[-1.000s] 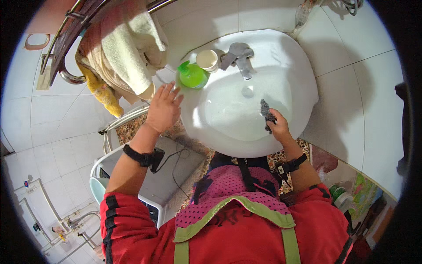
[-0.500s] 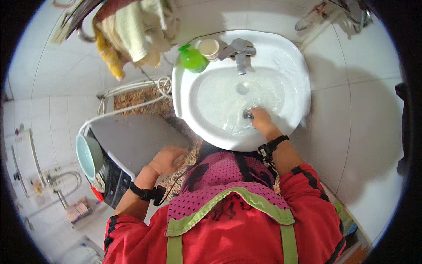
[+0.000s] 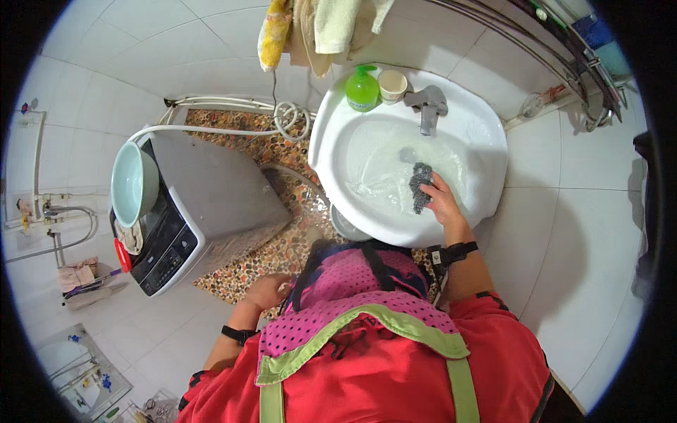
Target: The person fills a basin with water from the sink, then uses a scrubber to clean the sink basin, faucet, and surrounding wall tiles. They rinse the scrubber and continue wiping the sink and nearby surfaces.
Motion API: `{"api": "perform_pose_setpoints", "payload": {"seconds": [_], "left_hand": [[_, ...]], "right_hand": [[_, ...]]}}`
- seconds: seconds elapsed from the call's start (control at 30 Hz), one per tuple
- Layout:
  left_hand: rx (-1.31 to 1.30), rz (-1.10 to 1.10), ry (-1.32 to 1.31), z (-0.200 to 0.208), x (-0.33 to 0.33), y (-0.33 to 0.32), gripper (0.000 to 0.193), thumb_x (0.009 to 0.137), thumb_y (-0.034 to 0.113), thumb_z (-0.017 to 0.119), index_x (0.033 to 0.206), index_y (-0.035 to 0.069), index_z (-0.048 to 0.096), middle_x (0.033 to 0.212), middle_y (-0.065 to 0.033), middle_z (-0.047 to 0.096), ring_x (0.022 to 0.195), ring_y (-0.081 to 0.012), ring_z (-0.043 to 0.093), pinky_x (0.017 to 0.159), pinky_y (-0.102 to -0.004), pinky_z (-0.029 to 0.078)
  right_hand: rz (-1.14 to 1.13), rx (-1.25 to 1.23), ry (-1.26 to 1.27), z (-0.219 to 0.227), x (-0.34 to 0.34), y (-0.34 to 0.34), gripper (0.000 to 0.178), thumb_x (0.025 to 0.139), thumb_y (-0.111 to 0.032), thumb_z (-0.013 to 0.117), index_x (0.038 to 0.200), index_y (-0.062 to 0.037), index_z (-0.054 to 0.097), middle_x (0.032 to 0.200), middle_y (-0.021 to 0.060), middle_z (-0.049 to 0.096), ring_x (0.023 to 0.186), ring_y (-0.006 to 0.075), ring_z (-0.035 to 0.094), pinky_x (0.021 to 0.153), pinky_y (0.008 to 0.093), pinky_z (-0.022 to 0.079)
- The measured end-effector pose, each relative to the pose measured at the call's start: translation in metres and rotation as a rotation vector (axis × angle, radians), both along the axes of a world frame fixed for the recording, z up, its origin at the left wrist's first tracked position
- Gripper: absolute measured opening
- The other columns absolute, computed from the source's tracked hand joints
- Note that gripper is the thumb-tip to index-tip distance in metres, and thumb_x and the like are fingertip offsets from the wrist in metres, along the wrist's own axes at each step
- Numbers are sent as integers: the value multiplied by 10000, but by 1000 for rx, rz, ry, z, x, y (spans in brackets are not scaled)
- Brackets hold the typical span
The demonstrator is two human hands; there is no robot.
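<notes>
My right hand [image 3: 442, 200] grips a dark grey, curly scouring pad [image 3: 420, 187] over the basin of a white sink [image 3: 326, 151]. The pad hangs lengthwise from the fingertips, just below the round drain fitting [image 3: 407, 155]. Cloudy water covers the basin floor around it. Down at my left side, my left hand [image 3: 268, 290] rests beside the pink dotted apron [image 3: 367, 285]; its fingers are partly hidden, and nothing shows in it.
A grey faucet [image 3: 429, 107], a green pump bottle [image 3: 362, 92] and a pale cup [image 3: 393, 87] line the sink's back rim. To the left stands a washing machine [image 3: 215, 183] with a light blue basin [image 3: 134, 185] on it. Cloths [image 3: 335, 28] hang above.
My right hand has turned and lifted, so the pad shows more fully. My left hand has drawn down toward the apron. The whole view has shifted, with the sink now farther right.
</notes>
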State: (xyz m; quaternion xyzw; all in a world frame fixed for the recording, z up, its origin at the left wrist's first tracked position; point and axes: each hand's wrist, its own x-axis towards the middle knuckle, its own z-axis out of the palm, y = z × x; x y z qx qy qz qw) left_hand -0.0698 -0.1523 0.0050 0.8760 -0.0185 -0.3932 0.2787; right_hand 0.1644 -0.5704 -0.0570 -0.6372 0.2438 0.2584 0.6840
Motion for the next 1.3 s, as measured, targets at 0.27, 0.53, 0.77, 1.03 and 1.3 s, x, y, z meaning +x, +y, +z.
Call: {"api": "perform_pose_setpoints", "payload": {"seconds": [0.27, 0.53, 0.77, 1.03, 1.3], "left_hand": [[67, 47, -45, -14, -31, 54, 390, 858, 293, 578, 1207, 120, 595, 1082, -168, 650, 975, -370, 613, 837, -457, 489], [87, 170, -159, -27, -57, 112, 263, 848, 280, 540, 1000, 84, 627, 983, -203, 654, 921, -401, 613, 785, -499, 487], [142, 119, -159, -23, -71, 150, 370, 855, 302, 566, 1169, 114, 617, 1068, -175, 654, 952, -366, 625, 836, -458, 496], [102, 286, -182, -18, -83, 118, 397, 852, 298, 569, 1195, 100, 602, 1084, -170, 643, 994, -367, 606, 858, -456, 490], [112, 227, -108, -14, -104, 74, 389, 850, 297, 583, 1185, 102, 611, 1124, -163, 640, 1031, -351, 603, 877, -441, 485]], "right_hand": [[-13, 36, -161, -21, 5, 59, 464, 856, -233, 693, 1231, -3, 545, 1046, 65, 641, 902, 165, 615, 745, 297, 488], [-8, -376, -334, -60, 6, 7, 449, 896, -120, 629, 1299, 31, 500, 1080, 111, 651, 984, 190, 598, 836, 298, 473], [-59, -214, -335, -67, -22, -34, 284, 905, -104, 575, 1167, 3, 568, 1001, 81, 645, 821, 195, 612, 695, 313, 487], [-38, -396, -254, -83, -17, -40, 433, 894, -99, 618, 1293, 24, 502, 1104, 119, 646, 936, 248, 616, 798, 364, 492], [34, -484, -243, -58, -34, -46, 469, 896, -119, 615, 1314, 36, 467, 1117, 118, 628, 931, 227, 598, 787, 336, 482]]}}
